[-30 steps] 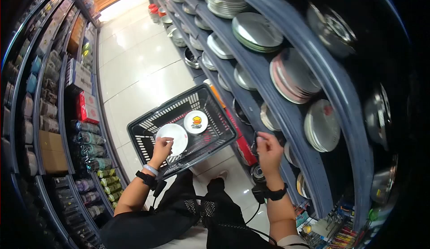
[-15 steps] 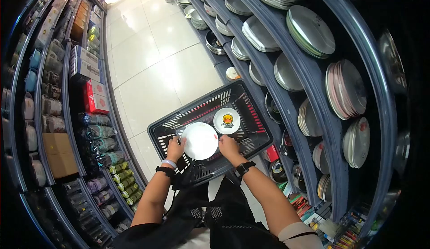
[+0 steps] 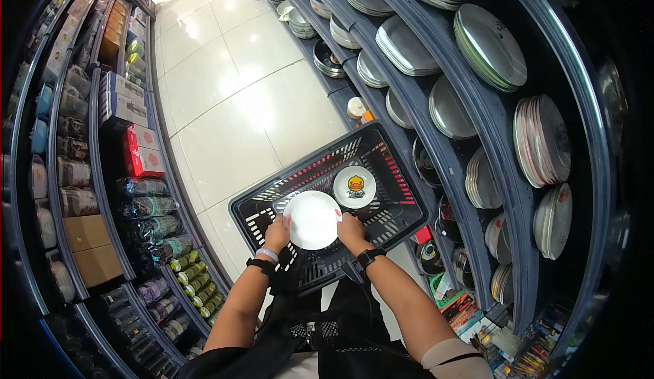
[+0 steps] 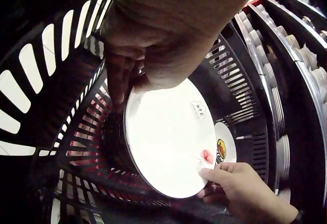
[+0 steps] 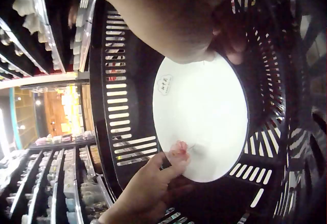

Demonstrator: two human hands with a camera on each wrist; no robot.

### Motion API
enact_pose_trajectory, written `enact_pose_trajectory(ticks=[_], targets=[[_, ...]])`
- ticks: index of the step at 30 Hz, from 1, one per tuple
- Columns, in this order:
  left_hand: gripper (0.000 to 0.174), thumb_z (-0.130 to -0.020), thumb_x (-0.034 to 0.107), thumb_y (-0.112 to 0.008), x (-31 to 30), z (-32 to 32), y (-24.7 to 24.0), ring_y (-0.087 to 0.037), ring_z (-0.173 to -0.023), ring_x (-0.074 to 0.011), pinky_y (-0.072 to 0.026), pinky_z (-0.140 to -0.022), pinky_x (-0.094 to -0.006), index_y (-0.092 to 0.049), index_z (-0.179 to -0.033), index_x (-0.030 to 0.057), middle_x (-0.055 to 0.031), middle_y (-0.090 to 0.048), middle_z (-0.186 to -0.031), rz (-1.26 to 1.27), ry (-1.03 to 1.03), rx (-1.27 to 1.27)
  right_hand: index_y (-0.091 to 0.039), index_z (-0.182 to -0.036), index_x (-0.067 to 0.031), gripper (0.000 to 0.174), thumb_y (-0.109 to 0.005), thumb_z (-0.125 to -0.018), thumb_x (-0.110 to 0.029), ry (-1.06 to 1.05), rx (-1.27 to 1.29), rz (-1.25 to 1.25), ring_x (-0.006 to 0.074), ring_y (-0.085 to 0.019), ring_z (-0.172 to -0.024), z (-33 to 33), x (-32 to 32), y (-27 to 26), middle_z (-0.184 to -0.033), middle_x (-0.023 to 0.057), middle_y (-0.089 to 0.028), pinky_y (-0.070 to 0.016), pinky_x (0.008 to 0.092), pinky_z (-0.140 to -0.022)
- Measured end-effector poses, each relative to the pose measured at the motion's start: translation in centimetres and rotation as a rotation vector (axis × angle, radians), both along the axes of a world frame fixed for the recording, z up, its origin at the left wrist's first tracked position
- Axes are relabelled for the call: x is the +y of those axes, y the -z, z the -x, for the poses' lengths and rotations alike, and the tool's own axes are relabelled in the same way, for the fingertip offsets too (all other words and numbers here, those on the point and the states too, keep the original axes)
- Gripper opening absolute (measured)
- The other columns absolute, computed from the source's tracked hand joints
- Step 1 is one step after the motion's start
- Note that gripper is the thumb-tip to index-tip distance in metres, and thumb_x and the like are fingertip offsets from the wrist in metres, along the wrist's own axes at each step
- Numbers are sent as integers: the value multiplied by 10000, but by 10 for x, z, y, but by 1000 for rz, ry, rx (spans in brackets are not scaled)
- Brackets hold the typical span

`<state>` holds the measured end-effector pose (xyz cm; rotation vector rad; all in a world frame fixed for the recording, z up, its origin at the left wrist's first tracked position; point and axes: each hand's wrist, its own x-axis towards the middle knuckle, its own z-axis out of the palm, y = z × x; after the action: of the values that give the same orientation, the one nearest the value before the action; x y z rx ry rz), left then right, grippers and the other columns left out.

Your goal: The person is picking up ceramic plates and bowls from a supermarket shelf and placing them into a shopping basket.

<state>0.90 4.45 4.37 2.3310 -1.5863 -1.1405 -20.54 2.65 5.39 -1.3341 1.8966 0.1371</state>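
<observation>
Slippage worries me: my left grip [image 3: 276, 234] and right grip [image 3: 351, 229] pinch the white plate [image 3: 312, 220] by opposite edges above the bottom of the basket [image 3: 395, 174], just below the frame's middle, and one side loosening could knock it into the duck plate [image 3: 355, 187].

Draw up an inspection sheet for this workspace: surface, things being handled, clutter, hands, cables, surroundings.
Surface: black basket with slotted walls; pale tiled floor beyond.
Things handled: white plate with a red flower, held at the basket; contact with its bottom cannot be told. Duck-print dish beside it.
Clutter: small goods crowded at the lower right, too small to identify.
Hands: left hand and right hand grip opposite sides of the plate.
Cables: nothing clearly seen.
Surroundings: stacked plates right, wrapped goods left.
</observation>
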Motion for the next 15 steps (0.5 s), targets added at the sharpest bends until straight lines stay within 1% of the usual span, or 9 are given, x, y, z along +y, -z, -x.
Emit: enact_pose_trajectory(ticks=[4, 6, 7, 9, 10, 11, 13, 14, 15], targets=[[451, -862, 429, -444, 7, -4, 12, -590, -708, -420, -475, -631, -458, -515, -1035, 19, -272, -590, -759, 98, 29, -27, -555, -919, 12, 236, -515, -765, -162, 38, -38, 32, 397, -573, -858, 0, 1, 4, -895, 250, -594, -448, 458, -778], [465, -856, 412, -479, 8, -7, 12, -616, -584, -344, -493, -531, -399, -501, -1071, 0, -245, -600, -701, 85, -17, 49, -553, -912, 14, 231, -516, -767, -162, 33, -54, 40, 400, -572, -855, 1, 1, 1, -891, 251, -593, -448, 457, -777], [465, -856, 412, -479, 9, -6, 7, -616, -584, -344, -493, -531, -399, -501, -1071, 0, -245, -600, -701, 88, -15, 50, -551, -905, 16, 226, -517, -769, -161, 27, -70, 47, 403, -571, -852, 2, 1, -4, -887, 252, -592, -448, 457, -775], [443, -876, 439, -402, 8, -4, -10, -583, -750, -419, -459, -663, -470, -517, -1036, 42, -255, -597, -766, 36, -90, 132, -547, -895, 17, 224, -522, -771, -168, 16, -81, 87, 403, -570, -843, 5, 2, -14, -874, 249, -594, -447, 462, -766], [459, -871, 424, -435, 8, -3, -25, -618, -666, -359, -484, -617, -417, -506, -1099, 32, -234, -607, -714, 37, -86, 136, -543, -885, 18, 223, -526, -773, -174, 3, -92, 123, 404, -569, -835, 7, 3, -19, -860, 246, -595, -446, 467, -757], [459, -871, 424, -435, 7, -1, -39, -618, -666, -359, -484, -617, -417, -506, -1099, 32, -234, -607, -714, 46, -80, 135, -543, -885, 18, 223, -526, -773, -174, 8, -93, 133, 404, -569, -835, 10, 4, -24, -860, 246, -595, -446, 467, -757], [454, -867, 389, -471, 4, 4, -68, -626, -558, -282, -489, -533, -356, -489, -1125, 15, -201, -609, -653, 25, -125, 297, -533, -880, 13, 229, -533, -777, -191, 13, -117, 167, 402, -570, -807, 16, 8, -39, -827, 243, -593, -444, 475, -728], [437, -863, 351, -500, 4, 8, -85, -610, -493, -218, -472, -464, -303, -484, -1130, 5, -171, -608, -619, 50, -118, 302, -533, -880, 13, 229, -533, -777, -191, 22, -115, 180, 402, -570, -807, 21, 10, -47, -827, 243, -593, -444, 475, -728], [438, -864, 346, -501, 3, 10, -94, -598, -479, -200, -465, -447, -289, -480, -1126, -4, -150, -601, -603, 53, -101, 341, -530, -884, 7, 227, -532, -778, -194, 14, -141, 225, 400, -571, -794, 27, 12, -58, -814, 240, -593, -443, 475, -712]])
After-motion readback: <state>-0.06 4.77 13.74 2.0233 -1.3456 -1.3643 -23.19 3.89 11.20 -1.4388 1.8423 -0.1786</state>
